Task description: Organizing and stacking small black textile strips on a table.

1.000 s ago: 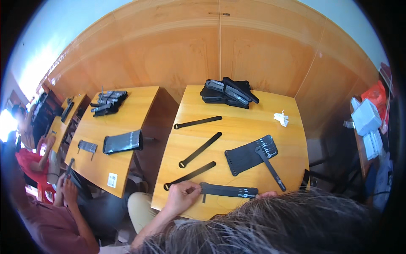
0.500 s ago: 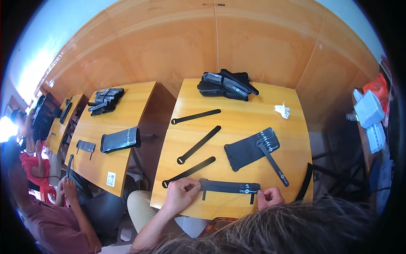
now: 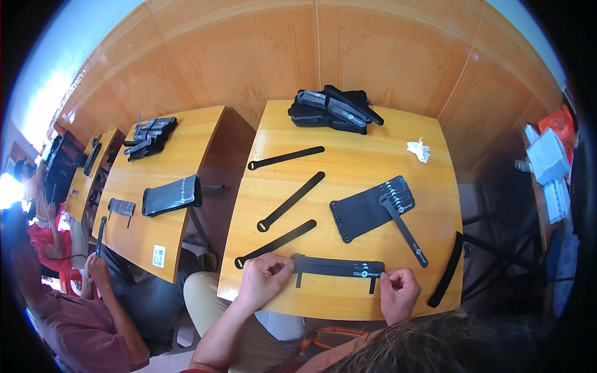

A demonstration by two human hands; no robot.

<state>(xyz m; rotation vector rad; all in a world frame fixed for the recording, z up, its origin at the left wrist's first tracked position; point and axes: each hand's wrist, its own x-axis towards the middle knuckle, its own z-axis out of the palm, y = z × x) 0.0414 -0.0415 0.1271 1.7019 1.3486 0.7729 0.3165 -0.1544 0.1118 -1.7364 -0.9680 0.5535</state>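
The desk (image 3: 348, 155) fills the middle of the frame, its near edge at the bottom where both hands rest. Across that near edge lies the bundle (image 3: 339, 267) of flat black straps, long axis left to right, almost parallel to the edge. The left hand (image 3: 264, 280) pinches its left end with fingers curled shut on it; the right hand (image 3: 398, 292) pinches the right end the same way — so the bundle spans straight between the two grips, neither hand nearer than the other. Two short black bands cross under it, their tips showing toward the desk edge.

Above the bundle, right of centre, a fanned stack (image 3: 370, 208) of straps lies tilted, with one loose strap (image 3: 404, 230) laid across it and running down toward the right hand. To the left, three single straps (image 3: 291, 202) lie slanted, well apart; the lowest ends just beside the left hand. At the top sits a dark heap (image 3: 333, 109), and a crumpled tissue (image 3: 418, 149) lies at upper right. One strap (image 3: 448, 270) hangs over the right edge.

Nothing lies between the hands but the bundle. At far left, another desk (image 3: 155, 205) holds similar straps, with another person (image 3: 68, 311) seated at lower left.
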